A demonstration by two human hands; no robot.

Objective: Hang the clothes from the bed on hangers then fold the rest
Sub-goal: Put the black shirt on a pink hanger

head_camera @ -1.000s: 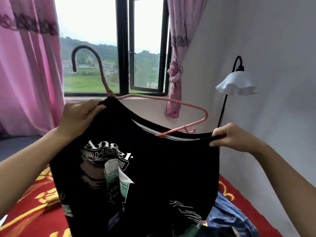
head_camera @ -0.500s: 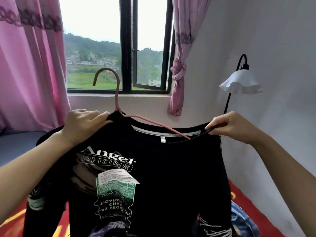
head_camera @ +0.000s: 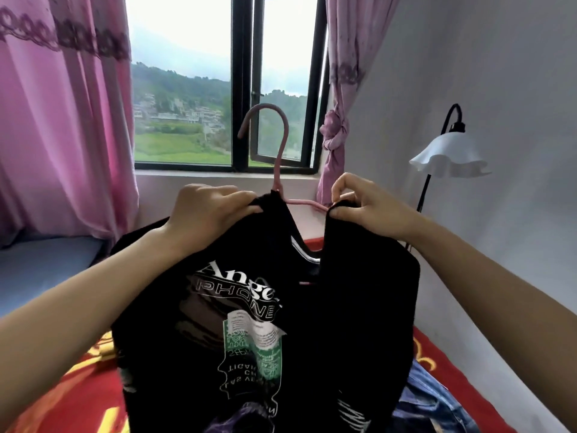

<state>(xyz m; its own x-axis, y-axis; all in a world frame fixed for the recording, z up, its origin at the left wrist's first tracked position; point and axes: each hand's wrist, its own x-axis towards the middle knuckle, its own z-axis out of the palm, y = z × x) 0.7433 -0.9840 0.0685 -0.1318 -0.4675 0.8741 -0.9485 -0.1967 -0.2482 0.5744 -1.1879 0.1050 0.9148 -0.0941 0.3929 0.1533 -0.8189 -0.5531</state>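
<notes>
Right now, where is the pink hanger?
In the head view, the pink hanger is at centre, its hook up before the window, its arm inside the black shirt between the left hand and right hand.

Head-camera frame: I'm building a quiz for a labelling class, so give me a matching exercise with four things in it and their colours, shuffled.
Things:
1. hanger
2. T-shirt
3. lampshade
4. bedcover

Colours:
A. white
B. red with yellow pattern
C. pink
D. black with printed graphics

Pairs: 1-C, 2-D, 3-A, 4-B
</notes>
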